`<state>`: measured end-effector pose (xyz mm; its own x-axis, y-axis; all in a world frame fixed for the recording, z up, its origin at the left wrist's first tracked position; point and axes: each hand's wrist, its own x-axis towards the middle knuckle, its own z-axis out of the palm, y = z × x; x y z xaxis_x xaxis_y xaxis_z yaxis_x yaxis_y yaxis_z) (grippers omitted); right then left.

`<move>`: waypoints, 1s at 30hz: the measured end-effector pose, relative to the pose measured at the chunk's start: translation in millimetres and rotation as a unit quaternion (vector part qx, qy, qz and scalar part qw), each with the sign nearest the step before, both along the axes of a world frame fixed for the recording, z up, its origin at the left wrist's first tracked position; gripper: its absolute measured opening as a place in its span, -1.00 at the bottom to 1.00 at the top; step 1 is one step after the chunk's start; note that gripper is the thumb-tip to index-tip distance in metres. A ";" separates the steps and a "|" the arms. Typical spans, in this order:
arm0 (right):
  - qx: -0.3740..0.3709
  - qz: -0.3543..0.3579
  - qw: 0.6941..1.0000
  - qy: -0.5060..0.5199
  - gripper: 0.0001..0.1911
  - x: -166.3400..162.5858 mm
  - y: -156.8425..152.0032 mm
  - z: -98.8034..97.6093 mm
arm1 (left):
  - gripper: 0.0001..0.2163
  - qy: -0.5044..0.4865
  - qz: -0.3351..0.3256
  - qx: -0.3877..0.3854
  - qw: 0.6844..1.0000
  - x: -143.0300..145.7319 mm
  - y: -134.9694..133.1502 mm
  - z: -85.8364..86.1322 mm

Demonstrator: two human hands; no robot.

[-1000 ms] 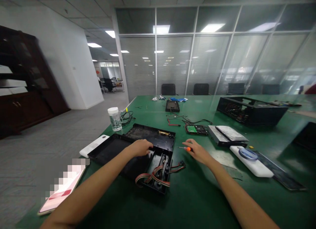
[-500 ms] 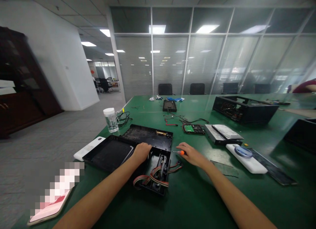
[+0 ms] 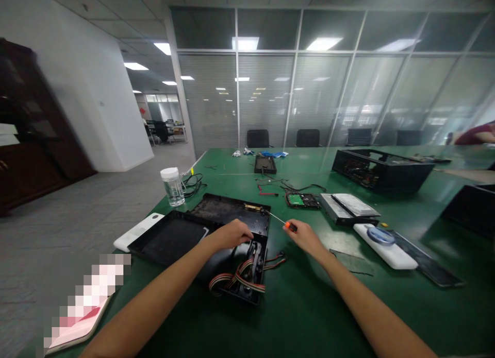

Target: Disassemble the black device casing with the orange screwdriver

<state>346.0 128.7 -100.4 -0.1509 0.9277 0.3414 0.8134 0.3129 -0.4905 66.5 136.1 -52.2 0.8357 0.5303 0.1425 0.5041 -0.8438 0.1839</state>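
Note:
A black casing lies open in front of me, with a narrow compartment at its right and striped ribbon cables across that. My left hand is closed over the compartment's far end, its bent fingertips at the casing's wall. What lies under the fingers is hidden. My right hand holds a screwdriver by its orange and black handle. The thin shaft points up and left, its tip near the right edge of a flat black panel behind the casing. A brass-coloured strip sits on that panel.
A clear jar stands at the left beside coiled cables. On the right are a circuit board, a silver drive and a white device. A black computer case stands farther back. A phone lies near left.
My left hand has shifted right along the casing toward the compartment. The right hand has risen slightly, and the screwdriver now angles up toward the black panel.

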 end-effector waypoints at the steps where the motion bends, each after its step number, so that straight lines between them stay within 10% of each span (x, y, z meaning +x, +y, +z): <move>1: -0.002 -0.013 1.000 0.003 -0.74 1.8 1.6 -0.9 | -0.82 0.005 -0.006 -0.008 1.000 3.8 1.6 -1.1; 26: -0.021 -0.041 0.997 0.061 -0.79 6.8 2.8 3.7 | -0.81 -0.005 -0.011 0.046 0.999 8.2 -4.5 -24.0; 30: -0.122 -0.051 0.984 0.121 -0.79 13.4 0.3 4.9 | -0.83 -0.039 -0.042 0.012 0.998 4.8 1.7 -26.5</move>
<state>359.4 129.0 -95.4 0.0058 0.9926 0.1214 0.6844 0.0846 -0.7242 71.3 137.7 -78.7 0.8633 0.4543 0.2199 0.4160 -0.8872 0.1995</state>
